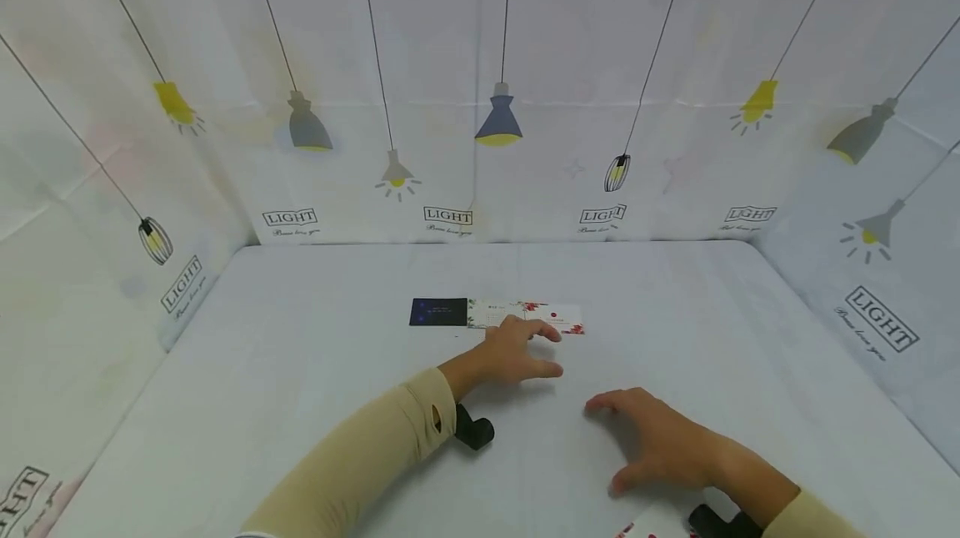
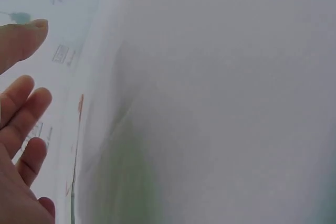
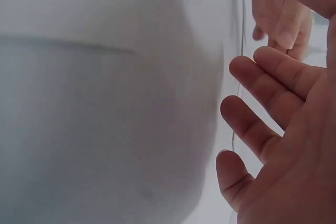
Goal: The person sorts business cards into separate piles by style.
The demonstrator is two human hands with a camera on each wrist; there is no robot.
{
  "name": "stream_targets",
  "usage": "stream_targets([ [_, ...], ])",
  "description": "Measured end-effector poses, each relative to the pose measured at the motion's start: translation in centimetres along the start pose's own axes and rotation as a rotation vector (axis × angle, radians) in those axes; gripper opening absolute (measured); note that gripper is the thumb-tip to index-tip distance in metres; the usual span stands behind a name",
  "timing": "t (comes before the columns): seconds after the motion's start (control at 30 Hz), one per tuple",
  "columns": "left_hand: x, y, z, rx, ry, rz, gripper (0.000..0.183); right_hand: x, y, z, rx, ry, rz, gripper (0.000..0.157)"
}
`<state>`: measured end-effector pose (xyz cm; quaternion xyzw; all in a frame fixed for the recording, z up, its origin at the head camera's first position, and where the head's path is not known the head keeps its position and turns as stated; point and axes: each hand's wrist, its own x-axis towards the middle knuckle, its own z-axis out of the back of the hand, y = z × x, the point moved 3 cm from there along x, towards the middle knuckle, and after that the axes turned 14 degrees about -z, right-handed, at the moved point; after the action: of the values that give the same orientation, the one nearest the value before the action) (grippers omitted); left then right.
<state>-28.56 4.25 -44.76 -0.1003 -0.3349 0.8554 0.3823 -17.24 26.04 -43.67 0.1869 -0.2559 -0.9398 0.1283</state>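
Observation:
In the head view a row of cards lies on the white table: a dark blue card point(image 1: 438, 312) at the left, then a white card with a floral edge point(image 1: 487, 311), then a white card with red flowers point(image 1: 564, 317). My left hand point(image 1: 513, 350) is just in front of the row, its fingers overlapping the lower edge, thumb spread apart and nothing held. My right hand point(image 1: 667, 442) hovers closer to me on the right, fingers spread and loosely bent around no object. Below its wrist, another white card with red marks point(image 1: 651, 524) shows partly at the frame's bottom edge.
The white cloth table point(image 1: 315, 338) meets walls of fabric printed with hanging lamps point(image 1: 498, 117) at the back and both sides. A black wrist mount point(image 1: 475, 429) sits under the left wrist, and another black mount point(image 1: 720, 521) under the right.

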Motion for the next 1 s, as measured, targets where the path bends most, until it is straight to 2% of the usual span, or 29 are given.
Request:
stream_targets([
  [0.1, -0.9, -1.2, -1.0, -0.003, 0.077, -0.069, 0.05, -1.2, -0.1, -0.4, -0.041, -0.016, 0.027, 0.082],
  [0.23, -2.5, -2.8, -2.4, -0.002, 0.195, -0.187, 0.052, -2.2, -0.1, -1.0, -0.083, -0.083, 0.114, 0.086],
  [0.3, -3.2, -3.5, -2.8, -0.016, 0.227, -0.236, 0.05, -2.5, -0.1, -1.3, -0.108, -0.14, 0.165, 0.088],
  [0.4, -4.1, -4.2, -3.2, -0.04, 0.254, -0.274, 0.047, -2.6, 0.1, -1.6, -0.138, -0.196, 0.203, 0.086],
  [0.5, -4.5, -4.4, -3.5, -0.042, 0.273, -0.287, 0.043, -2.3, 0.2, -1.7, -0.138, -0.177, 0.152, 0.083],
  [0.63, -4.6, -4.6, -3.8, -0.031, 0.297, -0.269, 0.041, -1.6, 0.3, -1.8, -0.115, -0.128, 0.018, 0.083],
  [0.73, -4.7, -4.9, -3.8, -0.006, 0.319, -0.255, 0.043, -1.3, 0.3, -1.8, -0.137, -0.181, -0.033, 0.081],
  [0.87, -4.6, -5.2, -4.1, 0.057, 0.323, -0.248, 0.049, -1.1, 0.2, -2.0, -0.202, -0.3, -0.051, 0.074],
  [1.0, -4.5, -5.3, -4.9, 0.135, 0.324, -0.27, 0.057, -0.9, 0.2, -2.1, -0.204, -0.353, -0.075, 0.07],
])
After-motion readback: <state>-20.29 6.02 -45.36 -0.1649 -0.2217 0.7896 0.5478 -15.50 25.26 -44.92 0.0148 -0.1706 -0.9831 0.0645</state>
